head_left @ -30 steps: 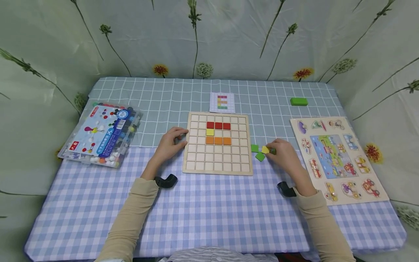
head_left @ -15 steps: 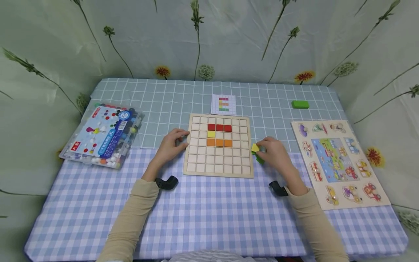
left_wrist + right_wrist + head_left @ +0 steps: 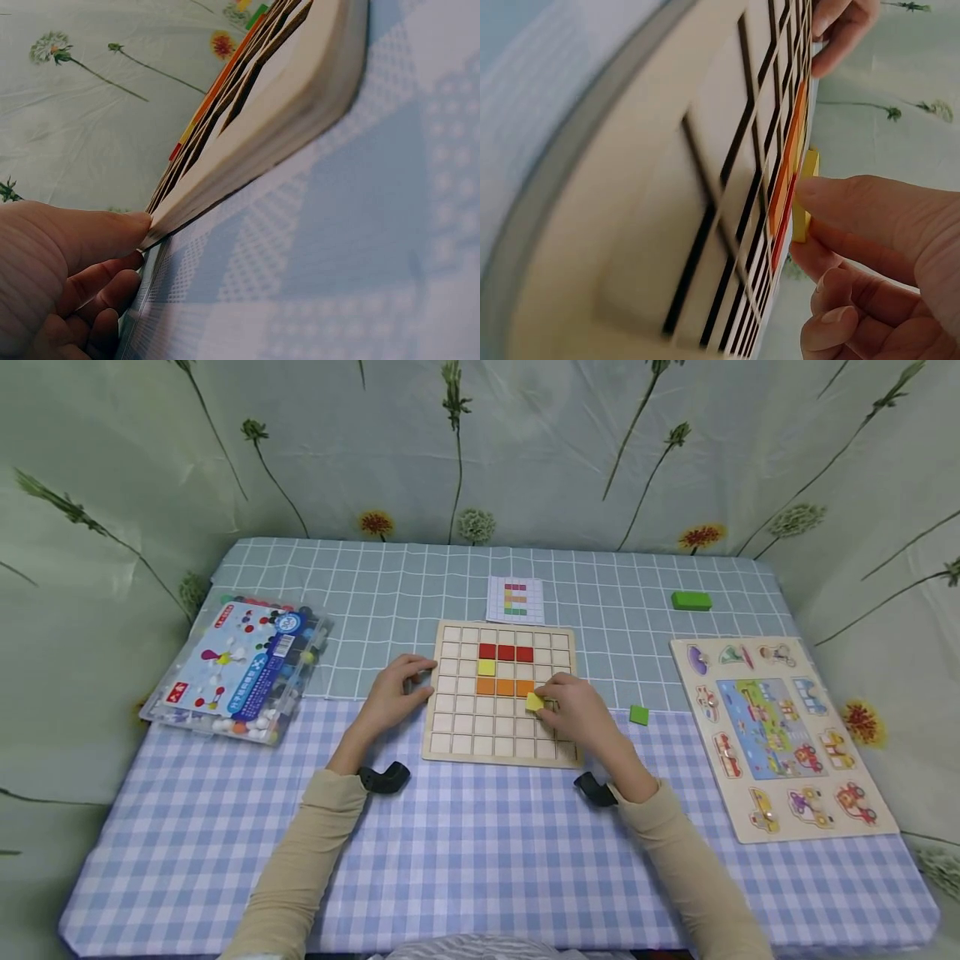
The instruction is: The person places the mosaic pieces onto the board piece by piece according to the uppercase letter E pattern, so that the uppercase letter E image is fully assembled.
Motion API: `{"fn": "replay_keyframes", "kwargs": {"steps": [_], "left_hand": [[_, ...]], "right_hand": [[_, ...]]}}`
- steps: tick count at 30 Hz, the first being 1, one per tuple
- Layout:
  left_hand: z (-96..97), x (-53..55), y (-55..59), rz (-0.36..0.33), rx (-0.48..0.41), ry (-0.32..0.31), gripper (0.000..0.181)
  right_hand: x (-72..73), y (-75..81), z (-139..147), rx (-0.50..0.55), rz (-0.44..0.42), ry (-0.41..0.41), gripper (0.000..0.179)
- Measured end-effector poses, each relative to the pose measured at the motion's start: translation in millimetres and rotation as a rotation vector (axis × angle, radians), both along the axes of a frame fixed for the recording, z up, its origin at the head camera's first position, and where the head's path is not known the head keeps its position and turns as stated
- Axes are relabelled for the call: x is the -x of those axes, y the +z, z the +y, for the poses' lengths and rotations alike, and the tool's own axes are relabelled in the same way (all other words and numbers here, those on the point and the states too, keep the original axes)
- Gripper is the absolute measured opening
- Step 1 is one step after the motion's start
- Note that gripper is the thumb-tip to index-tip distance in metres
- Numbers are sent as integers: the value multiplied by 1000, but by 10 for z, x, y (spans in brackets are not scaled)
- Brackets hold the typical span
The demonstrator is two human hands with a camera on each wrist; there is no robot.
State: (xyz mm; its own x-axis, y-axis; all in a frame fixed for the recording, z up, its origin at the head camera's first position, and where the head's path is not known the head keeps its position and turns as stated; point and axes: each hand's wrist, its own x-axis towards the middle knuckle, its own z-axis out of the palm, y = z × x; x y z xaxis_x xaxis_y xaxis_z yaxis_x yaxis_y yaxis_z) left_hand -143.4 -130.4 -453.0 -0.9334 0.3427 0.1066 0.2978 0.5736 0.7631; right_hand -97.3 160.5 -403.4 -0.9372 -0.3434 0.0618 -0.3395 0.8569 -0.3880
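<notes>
A light wooden grid board [image 3: 462,723] lies mid-table with red tiles [image 3: 506,653], one seated yellow tile [image 3: 486,667] and orange tiles [image 3: 506,687]. The left hand [image 3: 390,697] touches the board's left edge with thumb and fingertip; in the left wrist view its thumb [image 3: 112,232] rests at the board's corner. Over the board, just below the rightmost orange tile, the right hand [image 3: 577,710] pinches another yellow tile [image 3: 533,702] between thumb and finger. The right wrist view shows this yellow tile [image 3: 814,161] on edge. A green tile [image 3: 639,716] lies right of the board.
Behind the board lies a printed pattern card [image 3: 515,600]. A clear plastic case [image 3: 232,668] of coloured balls stands at left. To the right are a wooden picture puzzle [image 3: 780,739] and a green block [image 3: 691,601]. Each wrist wears a black device [image 3: 385,778].
The right hand has picked up the yellow tile and carried it leftward over the board. Of the green tiles seen earlier, one shows now. The left hand stays at the board's edge.
</notes>
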Motion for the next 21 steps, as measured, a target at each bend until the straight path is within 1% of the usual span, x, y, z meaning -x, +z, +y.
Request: {"fn": "replay_keyframes", "kwargs": {"steps": [9, 14, 21], "left_hand": [[-5, 0, 13, 0, 2, 1, 39], [-8, -1, 17, 4, -1, 0, 39], [-13, -13, 16, 6, -1, -7, 39]], "right_hand": [[33, 11, -252, 15, -33, 35, 27], [51, -26, -356, 37, -29, 68, 26], [64, -80, -461, 55, -28, 76, 24]]}}
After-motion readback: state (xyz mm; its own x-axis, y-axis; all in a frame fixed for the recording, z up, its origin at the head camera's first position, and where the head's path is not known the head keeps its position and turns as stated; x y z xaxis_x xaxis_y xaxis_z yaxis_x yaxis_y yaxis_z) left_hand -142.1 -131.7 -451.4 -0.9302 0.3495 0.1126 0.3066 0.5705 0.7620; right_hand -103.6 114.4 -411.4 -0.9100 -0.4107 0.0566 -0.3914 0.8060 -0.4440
